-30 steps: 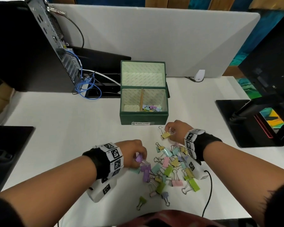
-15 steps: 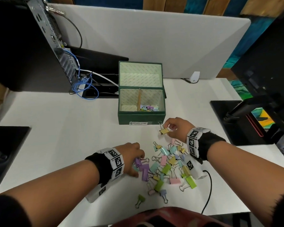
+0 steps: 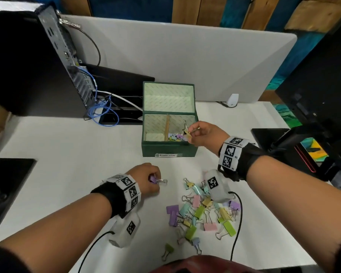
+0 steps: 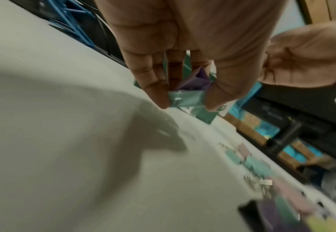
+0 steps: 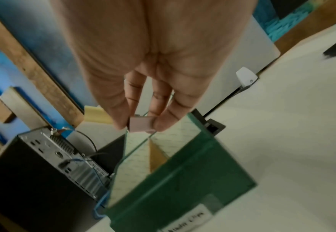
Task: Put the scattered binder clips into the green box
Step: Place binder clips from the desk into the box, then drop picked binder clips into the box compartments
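The green box [image 3: 168, 149] stands open mid-table, with several clips in its right compartment. My right hand [image 3: 189, 133] hovers over that compartment and pinches binder clips: a yellow one [image 3: 186, 129] shows in the head view. In the right wrist view, a pink clip [image 5: 141, 124] sits between the thumb and fingers of my right hand [image 5: 141, 128]. My left hand [image 3: 156, 179] is above the table, left of the pile, gripping a purple clip [image 3: 153, 178]. In the left wrist view my left hand [image 4: 187, 106] also pinches a teal clip [image 4: 187, 100]. The pile of coloured clips [image 3: 203, 212] lies near the front edge.
A computer tower [image 3: 37, 56] with blue cables [image 3: 100, 113] stands at the back left. A black monitor base [image 3: 283, 146] sits on the right and a black pad [image 3: 6, 184] on the left. A grey divider panel [image 3: 185, 56] closes the back.
My right hand rose from the pile and moved forward over the box with its clips. My left hand lifted off the pile with the purple clip and shifted away from the heap.
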A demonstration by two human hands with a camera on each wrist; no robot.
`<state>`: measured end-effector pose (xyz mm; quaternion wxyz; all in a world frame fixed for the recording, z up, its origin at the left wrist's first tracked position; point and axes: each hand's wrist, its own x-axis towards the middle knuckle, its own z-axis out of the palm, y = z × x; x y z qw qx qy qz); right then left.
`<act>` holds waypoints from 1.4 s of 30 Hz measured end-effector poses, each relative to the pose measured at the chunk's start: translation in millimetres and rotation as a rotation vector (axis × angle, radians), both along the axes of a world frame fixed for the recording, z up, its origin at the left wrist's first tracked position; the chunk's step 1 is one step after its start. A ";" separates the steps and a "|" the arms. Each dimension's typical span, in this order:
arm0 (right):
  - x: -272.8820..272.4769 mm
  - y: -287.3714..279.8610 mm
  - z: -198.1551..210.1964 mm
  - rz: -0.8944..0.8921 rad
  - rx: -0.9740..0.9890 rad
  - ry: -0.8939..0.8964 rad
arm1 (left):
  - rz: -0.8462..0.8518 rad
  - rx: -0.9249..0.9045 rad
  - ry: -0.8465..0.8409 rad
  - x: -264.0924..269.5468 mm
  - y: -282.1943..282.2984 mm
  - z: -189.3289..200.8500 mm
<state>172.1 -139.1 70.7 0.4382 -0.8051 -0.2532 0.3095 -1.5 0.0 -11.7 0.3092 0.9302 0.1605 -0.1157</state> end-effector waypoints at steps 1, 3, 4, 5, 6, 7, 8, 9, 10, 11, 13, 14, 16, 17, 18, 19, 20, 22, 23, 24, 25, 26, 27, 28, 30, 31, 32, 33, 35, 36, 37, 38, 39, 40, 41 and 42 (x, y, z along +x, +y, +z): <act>1.2 8.4 4.9 -0.008 0.009 0.039 | 0.057 -0.044 -0.033 -1.4 5.2 4.3; 3.6 23.5 10.8 -0.004 -0.010 0.097 | 0.175 -0.144 -0.106 -3.2 14.1 13.3; 3.8 33.2 13.5 0.008 -0.043 0.121 | 0.231 -0.188 -0.138 -4.7 19.3 18.7; 4.6 41.8 15.8 0.012 -0.079 0.149 | 0.280 -0.228 -0.152 -5.2 23.1 23.9; 4.2 53.0 18.0 0.018 -0.122 0.174 | 0.332 -0.268 -0.171 -6.2 28.6 29.6; 2.3 62.1 18.8 0.026 -0.179 0.184 | 0.387 -0.320 -0.188 -6.2 32.7 34.7; -0.3 71.3 19.2 0.038 -0.246 0.203 | 0.448 -0.377 -0.214 -6.0 36.6 39.7; -1.2 80.0 16.3 0.032 -0.284 0.222 | 0.504 -0.424 -0.244 -5.5 41.0 44.3; -0.8 86.7 12.5 0.011 -0.301 0.246 | 0.548 -0.461 -0.271 -3.9 44.1 47.4; 0.0 95.2 7.4 -0.036 -0.267 0.282 | 0.587 -0.483 -0.289 -2.1 48.3 50.1; 2.6 106.8 -4.7 -0.145 -0.194 0.352 | 0.637 -0.525 -0.307 4.6 53.9 55.3; 3.5 109.1 -9.2 -0.149 -0.203 0.304 | 0.657 -0.548 -0.314 9.1 57.1 57.1; 5.2 104.5 -8.9 -0.099 -0.219 0.138 | 0.676 -0.592 -0.317 21.0 61.4 59.4; 3.4 98.3 -7.9 -0.025 -0.202 0.075 | 0.673 -0.598 -0.321 27.7 62.4 60.9; 1.9 93.9 -7.0 -0.037 -0.158 0.142 | 0.666 -0.589 -0.329 34.2 62.8 62.2; -0.5 88.4 -4.9 -0.058 -0.124 0.205 | 0.660 -0.577 -0.336 41.5 63.2 63.4; 0.8 82.1 -7.4 -0.035 -0.094 0.178 | 0.657 -0.569 -0.346 47.7 63.6 64.4; 4.5 65.9 -11.0 -0.033 -0.044 0.159 | 0.655 -0.534 -0.361 59.8 63.3 65.3; 6.9 55.8 -13.0 -0.007 -0.052 0.152 | 0.649 -0.494 -0.361 64.3 63.0 65.6; 9.2 43.9 -12.9 -0.005 -0.055 0.140 | 0.636 -0.437 -0.348 70.2 61.9 64.7; 9.0 33.4 -12.1 -0.011 -0.051 0.116 | 0.621 -0.366 -0.327 73.4 61.7 65.2; 10.2 20.7 -12.7 -0.020 -0.053 0.085 | 0.596 -0.301 -0.305 76.9 59.9 65.6; 11.5 9.0 -15.0 -0.024 -0.069 0.044 | 0.574 -0.245 -0.297 78.2 58.2 66.7; 11.0 -2.0 -17.7 -0.024 -0.095 -0.001 | 0.548 -0.198 -0.283 79.3 56.0 67.3; 9.1 -25.7 -24.6 -0.008 -0.155 -0.061 | 0.484 -0.109 -0.265 81.0 51.5 66.7; 8.0 -37.7 -29.3 0.014 -0.204 -0.108 | 0.448 -0.059 -0.260 81.0 47.8 66.9; 8.0 -46.4 -35.2 0.044 -0.256 -0.160 | 0.413 -0.010 -0.258 79.1 45.0 66.9; 8.5 -54.8 -40.6 0.078 -0.334 -0.209 | 0.374 0.029 -0.264 76.1 40.7 67.8; 7.0 -70.6 -50.4 0.150 -0.462 -0.268 | 0.262 0.057 -0.271 68.4 30.3 67.8; 5.3 -76.7 -54.0 0.183 -0.507 -0.286 | 0.190 0.043 -0.257 63.4 23.8 67.4; 3.2 -80.1 -55.8 0.221 -0.563 -0.294 | 0.119 0.017 -0.221 57.7 16.4 66.8; 1.1 -82.5 -59.3 0.274 -0.613 -0.318 | 0.045 -0.009 -0.163 51.9 9.2 64.5; -2.6 -83.5 -60.8 0.337 -0.672 -0.338 | -0.034 -0.018 -0.092 45.3 1.9 60.5; -5.1 -83.8 -64.8 0.398 -0.701 -0.360 | -0.116 -0.005 -0.016 40.0 -4.9 55.3; -10.6 -83.2 -67.2 0.434 -0.725 -0.364 | -0.197 0.021 0.056 33.6 -11.8 49.4; -13.6 -82.8 -70.7 0.445 -0.724 -0.359 | -0.270 0.041 0.127 27.7 -18.0 42.3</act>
